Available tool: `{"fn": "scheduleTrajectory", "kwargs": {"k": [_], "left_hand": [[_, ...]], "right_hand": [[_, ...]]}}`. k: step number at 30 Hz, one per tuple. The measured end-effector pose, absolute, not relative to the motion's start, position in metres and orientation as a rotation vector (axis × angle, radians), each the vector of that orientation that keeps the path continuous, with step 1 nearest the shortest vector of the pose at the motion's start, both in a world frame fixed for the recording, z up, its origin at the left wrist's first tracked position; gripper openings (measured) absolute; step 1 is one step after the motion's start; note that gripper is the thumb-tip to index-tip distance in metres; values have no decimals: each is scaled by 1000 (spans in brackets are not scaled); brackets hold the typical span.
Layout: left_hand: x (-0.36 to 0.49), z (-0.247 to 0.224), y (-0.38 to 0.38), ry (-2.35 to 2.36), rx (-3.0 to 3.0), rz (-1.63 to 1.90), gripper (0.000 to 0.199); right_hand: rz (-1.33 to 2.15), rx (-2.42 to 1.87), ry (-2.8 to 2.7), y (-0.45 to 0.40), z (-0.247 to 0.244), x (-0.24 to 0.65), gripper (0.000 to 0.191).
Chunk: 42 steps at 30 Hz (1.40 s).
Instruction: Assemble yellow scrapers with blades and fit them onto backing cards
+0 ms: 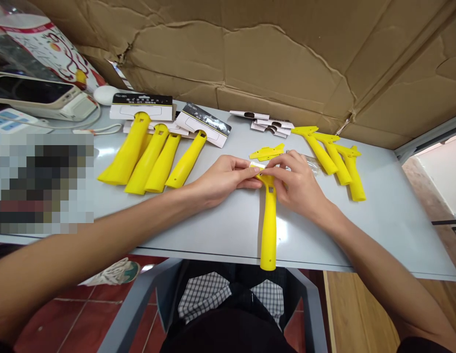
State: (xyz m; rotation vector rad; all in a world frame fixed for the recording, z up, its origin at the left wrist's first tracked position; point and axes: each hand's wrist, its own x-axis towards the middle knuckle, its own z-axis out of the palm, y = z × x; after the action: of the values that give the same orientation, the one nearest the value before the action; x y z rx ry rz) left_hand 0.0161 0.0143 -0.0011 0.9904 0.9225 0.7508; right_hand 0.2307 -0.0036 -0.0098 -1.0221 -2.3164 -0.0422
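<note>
A yellow plastic scraper handle [268,230] lies across the table's front edge, its hollow grip toward me. My left hand [224,181] pinches the left end of its head, where a whitish strip shows. At the head's right side my right hand [296,179] has thumb and fingertips closed over a small dark spot, perhaps a screw; the fingers hide part of the head. Just beyond the fingertips lie loose flat yellow plates [266,152]. A clear plastic bag [312,164] is partly hidden behind my right hand.
Several yellow handles with card labels [154,157] lie to the left, and more yellow handles [336,157] to the right. Small label cards [265,121] rest by the cardboard wall [250,59]. At far left are a phone [33,90] and a printed cup [55,51].
</note>
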Motion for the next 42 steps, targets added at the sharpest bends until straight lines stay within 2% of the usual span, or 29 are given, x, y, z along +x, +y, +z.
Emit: {"fn": "scheduleTrajectory", "kwargs": {"k": [19, 23, 26, 29, 36, 39, 42], "left_hand": [[17, 3, 12, 935, 1002, 749, 22], [18, 3, 13, 924, 994, 756, 22], [18, 3, 13, 908, 998, 754, 21], [17, 3, 12, 926, 1003, 749, 19], [16, 5, 14, 982, 953, 740, 12], [13, 4, 18, 971, 964, 751, 13], [11, 5, 21, 961, 990, 764, 13]], "right_hand": [[-70, -1031, -2348, -5, -7, 232, 39], [-208, -1008, -2382, -6, -5, 233, 34], [-360, -948, -2418, -6, -3, 232, 37], [-348, -956, -2418, -5, -2, 233, 39], [144, -1332, -2023, -4, 17, 249, 22], [616, -1544, -1901, -6, 27, 253, 26], [1107, -1574, -1719, -7, 31, 255, 28]]}}
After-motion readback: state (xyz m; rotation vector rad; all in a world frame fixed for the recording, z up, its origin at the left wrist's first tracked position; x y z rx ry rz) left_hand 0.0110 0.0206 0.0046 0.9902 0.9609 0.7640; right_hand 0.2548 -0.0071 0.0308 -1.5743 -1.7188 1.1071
